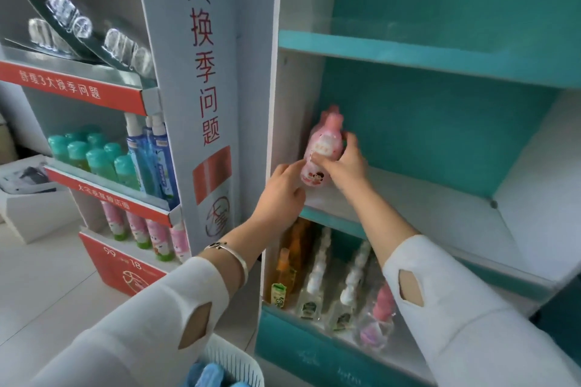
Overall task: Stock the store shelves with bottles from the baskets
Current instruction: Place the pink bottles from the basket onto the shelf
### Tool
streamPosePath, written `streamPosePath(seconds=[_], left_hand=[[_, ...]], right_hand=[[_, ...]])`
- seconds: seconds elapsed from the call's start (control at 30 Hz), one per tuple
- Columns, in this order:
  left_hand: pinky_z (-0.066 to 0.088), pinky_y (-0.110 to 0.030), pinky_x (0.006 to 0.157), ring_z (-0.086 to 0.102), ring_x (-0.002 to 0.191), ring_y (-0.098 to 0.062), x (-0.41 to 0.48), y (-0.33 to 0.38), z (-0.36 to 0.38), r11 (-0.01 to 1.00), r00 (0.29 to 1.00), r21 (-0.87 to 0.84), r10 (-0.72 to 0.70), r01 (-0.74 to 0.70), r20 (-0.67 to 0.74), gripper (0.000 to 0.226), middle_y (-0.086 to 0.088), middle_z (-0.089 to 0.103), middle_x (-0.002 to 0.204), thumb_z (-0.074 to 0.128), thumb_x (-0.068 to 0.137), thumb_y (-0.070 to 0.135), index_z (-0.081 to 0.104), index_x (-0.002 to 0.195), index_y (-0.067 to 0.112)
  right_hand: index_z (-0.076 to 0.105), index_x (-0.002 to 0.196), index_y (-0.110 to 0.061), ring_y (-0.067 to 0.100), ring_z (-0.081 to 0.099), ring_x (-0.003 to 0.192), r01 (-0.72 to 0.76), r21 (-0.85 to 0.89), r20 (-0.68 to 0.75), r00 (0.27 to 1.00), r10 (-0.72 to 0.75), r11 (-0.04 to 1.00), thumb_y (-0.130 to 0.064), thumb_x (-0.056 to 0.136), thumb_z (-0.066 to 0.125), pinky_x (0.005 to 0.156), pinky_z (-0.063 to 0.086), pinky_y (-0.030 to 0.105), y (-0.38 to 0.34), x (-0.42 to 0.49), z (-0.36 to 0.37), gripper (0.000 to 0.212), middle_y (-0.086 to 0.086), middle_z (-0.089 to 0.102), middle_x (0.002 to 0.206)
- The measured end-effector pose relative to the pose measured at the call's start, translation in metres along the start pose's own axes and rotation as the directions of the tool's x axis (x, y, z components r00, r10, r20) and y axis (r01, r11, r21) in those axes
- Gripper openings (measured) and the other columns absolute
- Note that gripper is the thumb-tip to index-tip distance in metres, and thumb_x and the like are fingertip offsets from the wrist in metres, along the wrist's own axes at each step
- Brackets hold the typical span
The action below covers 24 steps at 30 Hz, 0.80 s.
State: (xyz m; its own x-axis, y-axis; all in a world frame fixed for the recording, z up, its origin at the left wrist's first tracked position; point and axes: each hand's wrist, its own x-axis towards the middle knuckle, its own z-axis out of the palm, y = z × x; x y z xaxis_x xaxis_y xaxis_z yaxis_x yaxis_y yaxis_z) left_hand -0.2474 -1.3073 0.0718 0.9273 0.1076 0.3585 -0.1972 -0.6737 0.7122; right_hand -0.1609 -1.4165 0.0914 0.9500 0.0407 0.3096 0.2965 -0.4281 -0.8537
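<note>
A pink bottle (323, 141) with a white label stands at the left end of the middle teal shelf (424, 198), close to the shelf's side wall. My right hand (342, 163) is wrapped around its lower right side. My left hand (283, 188) touches its lower left with the fingertips, fingers loosely apart. Below my left arm, a white slotted basket (239, 361) holds blue-capped items at the frame's bottom edge.
The lower shelf (283, 336) holds an orange bottle (283, 276), two clear pump bottles (314, 286) and a pink one (380, 311). To the left stands a grey and red display rack (141, 195) with green-capped, blue and pink bottles. The top teal shelf (408, 53) carries nothing.
</note>
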Motion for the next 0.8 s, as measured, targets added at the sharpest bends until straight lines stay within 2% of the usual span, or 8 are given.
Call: streamPosePath(seconds=[0.13, 0.2, 0.37, 0.5, 0.57, 0.67, 0.73, 0.8], left_hand=[[0.034, -0.013, 0.089, 0.049, 0.117, -0.014, 0.005, -0.008, 0.005, 0.998, 0.998, 0.042, 0.042, -0.039, -0.051, 0.042, -0.001, 0.047, 0.128, 0.042, 0.094, 0.006, 0.046, 0.135, 0.018], [0.034, -0.008, 0.084, 0.049, 0.104, -0.007, 0.006, -0.008, 0.004, 0.996, 0.995, 0.045, 0.083, -0.081, -0.055, 0.037, 0.005, 0.048, 0.116, 0.043, 0.094, 0.006, 0.054, 0.127, 0.017], [0.036, -0.001, 0.072, 0.045, 0.09, -0.005, 0.007, -0.019, -0.003, 0.991, 0.987, 0.061, 0.127, -0.121, -0.103, 0.032, 0.011, 0.045, 0.101, 0.043, 0.093, 0.002, 0.066, 0.11, 0.016], [0.038, -0.014, 0.083, 0.05, 0.102, -0.015, 0.003, -0.023, -0.009, 0.992, 0.987, 0.072, 0.113, -0.105, -0.117, 0.033, 0.004, 0.051, 0.105, 0.043, 0.092, 0.001, 0.067, 0.109, 0.017], [0.038, -0.019, 0.087, 0.05, 0.107, -0.018, -0.002, -0.023, -0.015, 0.994, 0.989, 0.072, 0.088, -0.079, -0.122, 0.033, -0.002, 0.054, 0.112, 0.043, 0.092, 0.0, 0.066, 0.111, 0.015], [0.04, -0.023, 0.093, 0.05, 0.111, -0.019, -0.013, -0.022, -0.026, 0.996, 0.991, 0.076, 0.056, -0.047, -0.12, 0.033, -0.003, 0.055, 0.116, 0.043, 0.093, 0.001, 0.064, 0.114, 0.015], [0.04, -0.024, 0.096, 0.05, 0.113, -0.018, -0.023, -0.021, -0.036, 0.997, 0.993, 0.073, 0.023, -0.015, -0.115, 0.031, -0.002, 0.055, 0.117, 0.044, 0.093, 0.002, 0.063, 0.115, 0.015], [0.04, -0.023, 0.096, 0.05, 0.113, -0.017, -0.034, -0.022, -0.047, 0.997, 0.994, 0.079, 0.0, 0.009, -0.111, 0.03, -0.002, 0.055, 0.117, 0.045, 0.094, 0.003, 0.063, 0.115, 0.015]], right_hand=[[0.041, 0.131, -0.02, 0.034, 0.058, 0.107, 0.015, -0.176, 0.052, 0.999, -0.006, 0.984, -0.028, 0.08, 0.071, 0.076, 0.041, 0.028, 0.007, 0.024, 0.02, 0.06, 0.012, 0.061, 0.119], [0.04, 0.131, -0.021, 0.034, 0.059, 0.105, 0.026, -0.211, 0.075, 0.997, -0.01, 0.977, -0.029, 0.082, 0.069, 0.074, 0.04, 0.026, 0.008, 0.031, 0.025, 0.058, 0.012, 0.06, 0.118], [0.043, 0.13, -0.022, 0.034, 0.057, 0.102, 0.097, -0.282, 0.068, 0.994, -0.081, 0.954, -0.028, 0.077, 0.072, 0.074, 0.04, 0.025, 0.011, 0.035, 0.037, 0.061, 0.014, 0.046, 0.125], [0.039, 0.13, -0.018, 0.033, 0.058, 0.1, 0.085, -0.296, 0.059, 0.996, -0.07, 0.951, -0.026, 0.077, 0.071, 0.069, 0.039, 0.025, 0.012, 0.031, 0.04, 0.062, 0.014, 0.054, 0.118], [0.033, 0.137, -0.019, 0.035, 0.058, 0.103, 0.075, -0.276, 0.062, 0.996, -0.061, 0.958, -0.023, 0.077, 0.071, 0.07, 0.042, 0.026, 0.01, 0.025, 0.037, 0.071, 0.016, 0.053, 0.122], [0.026, 0.145, -0.016, 0.035, 0.053, 0.113, 0.076, -0.264, 0.038, 0.997, -0.068, 0.961, -0.02, 0.08, 0.071, 0.081, 0.047, 0.032, -0.001, 0.006, 0.029, 0.079, 0.018, 0.044, 0.133], [0.032, 0.142, -0.013, 0.033, 0.051, 0.116, 0.104, -0.296, -0.03, 0.993, -0.118, 0.95, -0.022, 0.082, 0.069, 0.088, 0.046, 0.035, -0.011, -0.012, 0.024, 0.071, 0.018, 0.044, 0.133], [0.042, 0.134, -0.011, 0.031, 0.052, 0.113, 0.154, -0.336, -0.074, 0.979, -0.19, 0.929, -0.024, 0.087, 0.063, 0.086, 0.046, 0.035, -0.023, -0.033, 0.024, 0.053, 0.015, 0.047, 0.131]])
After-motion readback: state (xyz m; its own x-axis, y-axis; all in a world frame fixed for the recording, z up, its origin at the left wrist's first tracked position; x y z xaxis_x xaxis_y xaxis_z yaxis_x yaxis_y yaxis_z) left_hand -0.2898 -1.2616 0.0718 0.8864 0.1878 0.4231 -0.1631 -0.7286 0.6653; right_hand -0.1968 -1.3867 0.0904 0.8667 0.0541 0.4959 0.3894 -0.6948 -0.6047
